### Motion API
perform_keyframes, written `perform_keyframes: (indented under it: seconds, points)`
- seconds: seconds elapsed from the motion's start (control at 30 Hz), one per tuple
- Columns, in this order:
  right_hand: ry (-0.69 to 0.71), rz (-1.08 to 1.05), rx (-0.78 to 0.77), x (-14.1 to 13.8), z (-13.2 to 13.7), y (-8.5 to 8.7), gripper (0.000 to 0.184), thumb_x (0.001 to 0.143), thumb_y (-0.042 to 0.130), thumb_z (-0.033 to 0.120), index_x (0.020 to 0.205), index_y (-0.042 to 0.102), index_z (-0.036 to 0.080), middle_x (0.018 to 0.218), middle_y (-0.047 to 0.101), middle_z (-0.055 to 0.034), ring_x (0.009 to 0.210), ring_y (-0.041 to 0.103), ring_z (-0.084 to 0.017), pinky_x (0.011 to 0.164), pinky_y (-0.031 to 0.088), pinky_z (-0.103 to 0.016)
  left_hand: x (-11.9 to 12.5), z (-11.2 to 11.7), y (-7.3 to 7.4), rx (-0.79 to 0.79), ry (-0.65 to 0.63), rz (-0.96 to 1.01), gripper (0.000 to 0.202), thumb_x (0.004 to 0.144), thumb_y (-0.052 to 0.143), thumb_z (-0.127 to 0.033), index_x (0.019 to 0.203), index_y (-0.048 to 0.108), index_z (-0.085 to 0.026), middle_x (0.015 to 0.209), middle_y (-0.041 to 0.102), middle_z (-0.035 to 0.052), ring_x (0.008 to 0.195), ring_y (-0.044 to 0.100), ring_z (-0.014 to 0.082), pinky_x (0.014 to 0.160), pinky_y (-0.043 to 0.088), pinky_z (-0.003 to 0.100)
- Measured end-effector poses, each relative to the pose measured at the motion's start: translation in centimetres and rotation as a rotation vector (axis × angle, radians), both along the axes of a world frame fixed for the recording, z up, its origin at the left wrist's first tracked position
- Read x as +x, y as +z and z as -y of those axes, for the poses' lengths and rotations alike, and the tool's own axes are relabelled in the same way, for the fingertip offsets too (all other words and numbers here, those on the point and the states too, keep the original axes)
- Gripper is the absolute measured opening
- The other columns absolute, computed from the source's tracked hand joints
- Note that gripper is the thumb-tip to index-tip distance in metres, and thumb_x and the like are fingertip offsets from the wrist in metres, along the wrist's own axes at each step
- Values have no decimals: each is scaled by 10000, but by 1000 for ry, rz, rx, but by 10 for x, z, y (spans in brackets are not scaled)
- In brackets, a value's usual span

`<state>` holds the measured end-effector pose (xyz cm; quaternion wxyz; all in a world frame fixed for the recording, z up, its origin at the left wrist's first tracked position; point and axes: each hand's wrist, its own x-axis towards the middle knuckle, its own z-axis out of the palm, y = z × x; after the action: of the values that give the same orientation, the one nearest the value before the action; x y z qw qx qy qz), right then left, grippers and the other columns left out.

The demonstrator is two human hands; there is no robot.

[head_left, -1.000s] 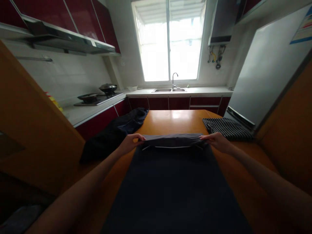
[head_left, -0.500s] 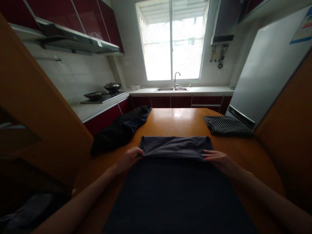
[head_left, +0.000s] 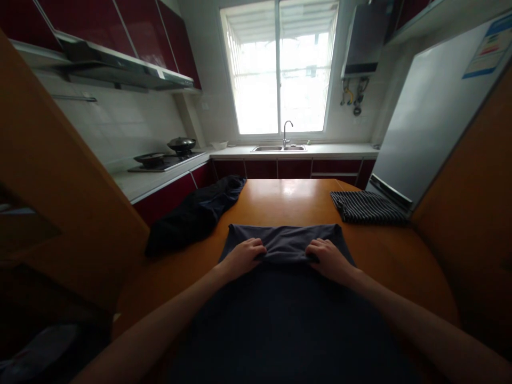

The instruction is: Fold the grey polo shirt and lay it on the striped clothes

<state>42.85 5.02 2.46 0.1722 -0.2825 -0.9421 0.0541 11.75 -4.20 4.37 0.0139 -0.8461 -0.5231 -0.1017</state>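
A dark garment (head_left: 196,213) lies rumpled at ten o'clock on a wooden table (head_left: 288,200), undisturbed and well apart from the work, with the window (head_left: 256,80) at twelve and the person at six. To its right, the left hand (head_left: 244,255) rests at the eleven o'clock part of a dark cloth (head_left: 280,314); half a second ago it was out at the cloth's side edge, and it has since come inward. Its fingers are curled closed on the near edge of the folded band (head_left: 286,240), apparently gripping it, though the thumb is hidden.

The dark cloth runs from the table's middle down to six o'clock, its lower reach lost in shadow. At its twelve o'clock end the greyish band, lifted between both hands a second ago, now lies turned down towards the person, creased in the middle, its two far corners spread and untouched.

At one o'clock, the right hand (head_left: 330,257) has made the matching move in from the other side, its fingers bent down and closed, it seems, on the same edge. The shift suggests that the first turn is laid and that the band's middle now gets the attention; the creases look unsettled.

Farther right, at two o'clock, a striped cloth (head_left: 372,208) lies flat near the fridge (head_left: 432,106), apart from both hands.
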Motion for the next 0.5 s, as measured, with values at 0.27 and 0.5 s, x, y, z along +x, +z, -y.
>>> perform_keyframes:
  seconds: [0.27,0.5]
  points:
    - [66,104,379,5,9,-5,152,884,622,85,967,680,199,1059,652,-115,983,561,-283,856,424,-407,8,15,-5,103,-16,-204,218,912,594,-120,1112,619,-202,1162,614,111,1076,568,284,953,481,429]
    - [59,-36,58,33,27,-11,331,950,585,243,1266,684,226,1201,663,-99,1100,595,-265,963,462,-412,-21,35,2,16,-148,141,261,1004,571,-328,1245,630,-245,1214,631,78,1125,594,223,1029,472,377]
